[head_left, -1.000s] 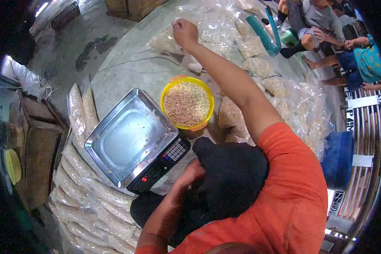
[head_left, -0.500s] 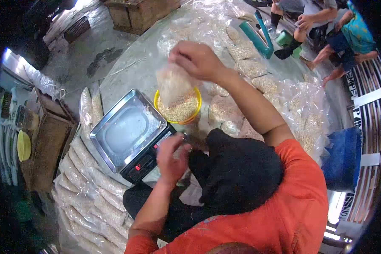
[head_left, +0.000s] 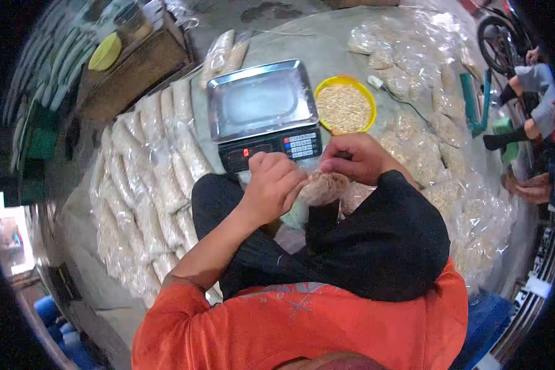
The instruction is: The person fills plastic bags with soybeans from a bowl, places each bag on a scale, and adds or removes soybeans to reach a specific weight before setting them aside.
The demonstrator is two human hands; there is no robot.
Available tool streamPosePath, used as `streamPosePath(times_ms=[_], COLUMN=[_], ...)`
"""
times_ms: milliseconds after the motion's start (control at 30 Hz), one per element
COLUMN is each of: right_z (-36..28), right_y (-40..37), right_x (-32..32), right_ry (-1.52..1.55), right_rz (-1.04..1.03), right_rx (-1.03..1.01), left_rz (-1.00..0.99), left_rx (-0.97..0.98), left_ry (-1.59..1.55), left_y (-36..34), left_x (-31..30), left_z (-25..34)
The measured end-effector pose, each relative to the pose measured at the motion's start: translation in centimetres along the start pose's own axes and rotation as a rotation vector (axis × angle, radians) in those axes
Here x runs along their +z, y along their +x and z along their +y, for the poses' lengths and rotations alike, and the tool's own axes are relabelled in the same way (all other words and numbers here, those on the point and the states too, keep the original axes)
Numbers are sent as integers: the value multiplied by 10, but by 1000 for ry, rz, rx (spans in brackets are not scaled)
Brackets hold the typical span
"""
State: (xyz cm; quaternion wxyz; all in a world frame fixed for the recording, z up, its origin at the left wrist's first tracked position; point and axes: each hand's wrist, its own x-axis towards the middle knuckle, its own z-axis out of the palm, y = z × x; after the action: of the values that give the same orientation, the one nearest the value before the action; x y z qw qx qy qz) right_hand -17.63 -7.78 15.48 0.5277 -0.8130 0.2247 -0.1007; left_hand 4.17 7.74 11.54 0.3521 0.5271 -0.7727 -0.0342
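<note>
Between my two hands, just below the scale, hangs a small plastic bag of pale pieces (head_left: 324, 189). My left hand (head_left: 272, 188) has its fingers pressed together at the bag's left side. On the other side, my right hand (head_left: 357, 161) pinches the bag's top edge. The digital scale (head_left: 262, 102) stands in front of me with a bare metal tray and a red display. Beside its right edge is a yellow bowl (head_left: 372, 106) filled with pale chopped pieces.
Long filled bags (head_left: 148, 185) lie in rows at the left. Several round filled bags (head_left: 413, 148) cover the floor at the right, near a teal sealer-like tool (head_left: 473, 105). A wooden crate (head_left: 135, 74) stands at the upper left. Another person's legs (head_left: 524, 111) show at the far right.
The view has turned, so the scale now appears near the centre top. My right hand has brought the bag down from above the bowl to my lap, where my left hand has met it.
</note>
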Motion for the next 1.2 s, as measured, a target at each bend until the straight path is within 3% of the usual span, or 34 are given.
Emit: streamPosePath(times_ms=[100,167,233,300,367,500,633,700,867,967,1000,1033,1133,1200], right_z=[-20,-27,-45,-49,-40,-34,-4,8,32,76,93,105,113,112], right_y=[5,10,9,13,17,27,93,132,176,186,187,185,173,166], right_x=[-5,-10,-23,-36,-40,-55,-66,-64,-42,-17,-9,-2,12,14], right_ry=[-93,-105,-108,-170,-179,-352,-383,-449,-438,-441,-443,-445,-433,-435], right_rz=[41,73,211,254,319,451,494,608,737,744,704,665,671,688], right_rx=[-14,-45,0,-164,-279,-236,-326,-268,-358,-382,-367,-348,-326,-294], left_rz=[18,-32,-93,-193,-189,-206,-242,-245,-364,-393,-538,-543,-337,-329], left_rx=[36,185,216,-34,-40,72,79,29,-95,-53,-147,-155,-40,-91], left_ry=[40,117,110,132,180,215,229,332,579,732,764,763,825,789], left_y=[-5,2,13,29,32,64,77,90,105,79,77,69,47,40], left_x=[-7,-11,-21,-34,-34,-62,-76,-85,-105,-73,-65,-56,-27,-13], left_z=[8,11,15,26,6,-23,-66,-91,-114,-140,-135,-135,-131,-116])
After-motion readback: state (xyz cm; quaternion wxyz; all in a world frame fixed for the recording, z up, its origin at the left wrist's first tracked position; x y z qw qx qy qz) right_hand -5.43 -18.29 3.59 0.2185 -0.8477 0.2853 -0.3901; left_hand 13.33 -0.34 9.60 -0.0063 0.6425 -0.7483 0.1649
